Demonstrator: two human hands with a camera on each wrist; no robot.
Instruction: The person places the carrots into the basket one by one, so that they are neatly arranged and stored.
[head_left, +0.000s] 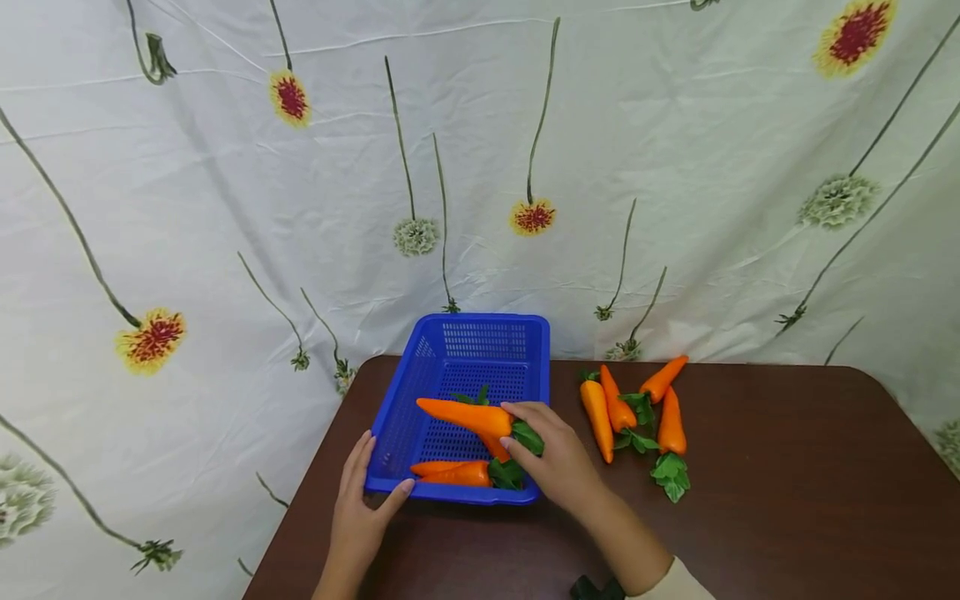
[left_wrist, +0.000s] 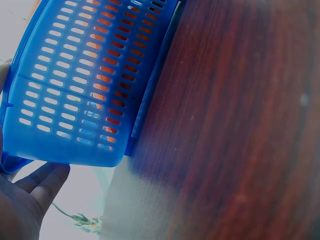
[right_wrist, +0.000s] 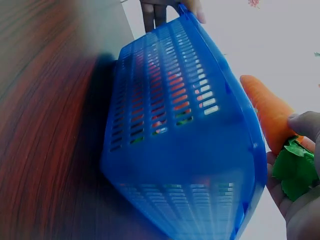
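My right hand [head_left: 558, 462] grips a carrot [head_left: 465, 415] at its leafy end, fingers curled round it, holding it over the blue basket [head_left: 480, 333] with the tip pointing left. My left hand [head_left: 360, 508] rests open against the basket's near left corner, the thumb touching the front rim. Inside the basket I can see two more carrots [head_left: 453, 473] lying along the front wall, leaves to the right. The basket sits at the left end of the dark brown desk [head_left: 787, 500]. Just right of the basket, four loose carrots [head_left: 633, 408] lie bunched together on the desk. A flower-printed cloth [head_left: 675, 167] hangs behind.
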